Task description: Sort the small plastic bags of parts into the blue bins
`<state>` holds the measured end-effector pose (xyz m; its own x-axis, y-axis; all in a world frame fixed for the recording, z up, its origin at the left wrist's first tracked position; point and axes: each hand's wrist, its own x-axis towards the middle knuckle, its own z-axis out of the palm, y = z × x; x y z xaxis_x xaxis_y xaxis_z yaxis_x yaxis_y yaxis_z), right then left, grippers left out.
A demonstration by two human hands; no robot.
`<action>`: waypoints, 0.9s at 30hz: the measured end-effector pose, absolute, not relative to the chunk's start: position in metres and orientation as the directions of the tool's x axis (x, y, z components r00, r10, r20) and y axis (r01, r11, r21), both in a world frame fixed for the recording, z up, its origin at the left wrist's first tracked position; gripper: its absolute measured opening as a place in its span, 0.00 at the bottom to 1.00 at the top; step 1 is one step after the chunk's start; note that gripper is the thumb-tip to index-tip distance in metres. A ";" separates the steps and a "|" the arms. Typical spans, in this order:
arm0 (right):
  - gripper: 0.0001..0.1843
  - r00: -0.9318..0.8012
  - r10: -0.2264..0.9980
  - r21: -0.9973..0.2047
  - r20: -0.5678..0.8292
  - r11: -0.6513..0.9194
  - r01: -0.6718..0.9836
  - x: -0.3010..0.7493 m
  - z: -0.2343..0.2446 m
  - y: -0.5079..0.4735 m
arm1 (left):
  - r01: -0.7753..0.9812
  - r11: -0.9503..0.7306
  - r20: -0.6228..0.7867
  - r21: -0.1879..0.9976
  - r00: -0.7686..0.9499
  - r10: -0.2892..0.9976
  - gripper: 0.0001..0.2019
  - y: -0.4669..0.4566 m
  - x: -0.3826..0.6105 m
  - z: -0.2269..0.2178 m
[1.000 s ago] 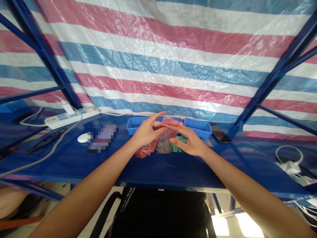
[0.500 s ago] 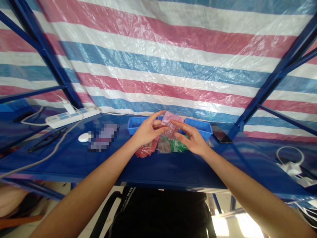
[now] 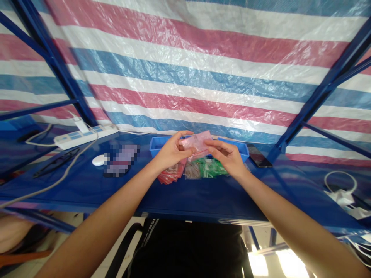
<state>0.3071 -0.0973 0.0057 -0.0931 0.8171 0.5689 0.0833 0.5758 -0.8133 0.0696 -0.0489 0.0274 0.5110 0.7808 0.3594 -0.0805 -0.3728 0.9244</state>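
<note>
Between my two hands, above the table, I hold a small pink see-through plastic bag (image 3: 197, 142). My left hand (image 3: 171, 150) pinches its left end between thumb and fingers. At its right side the fingers and thumb of my right hand (image 3: 227, 153) close on the edge. What lies inside the bag is too blurred to tell. Below the hands are several red-edged bags (image 3: 170, 175), a clear bag with brownish contents (image 3: 192, 170) and green packets (image 3: 213, 168). Behind them stand a blue bin (image 3: 156, 143) on the left and another blue bin (image 3: 242, 150) on the right, both partly hidden.
A dark phone (image 3: 260, 156) lies right of the bins. Leftward are a white mouse (image 3: 99, 160), a pixelated object (image 3: 121, 159), a power strip (image 3: 84, 137) and a cable (image 3: 68, 170) on the blue table (image 3: 185, 199). A striped sheet (image 3: 185, 77) hangs behind.
The pink bag has turned to lie more sideways. My right hand's fingers have come from being spread near the bag to pinching its right edge; more of the green packets shows.
</note>
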 end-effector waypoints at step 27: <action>0.19 0.222 0.612 -0.550 0.759 0.421 0.721 0.376 0.011 -0.062 | 0.593 -0.774 0.614 0.224 0.531 0.584 0.13 -0.021 0.050 0.016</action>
<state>0.3757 -0.0622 0.0108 0.2221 0.6118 0.7592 0.7212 0.4210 -0.5502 0.0500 -0.0207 0.0160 0.5308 0.5840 0.6142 0.5925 -0.7738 0.2238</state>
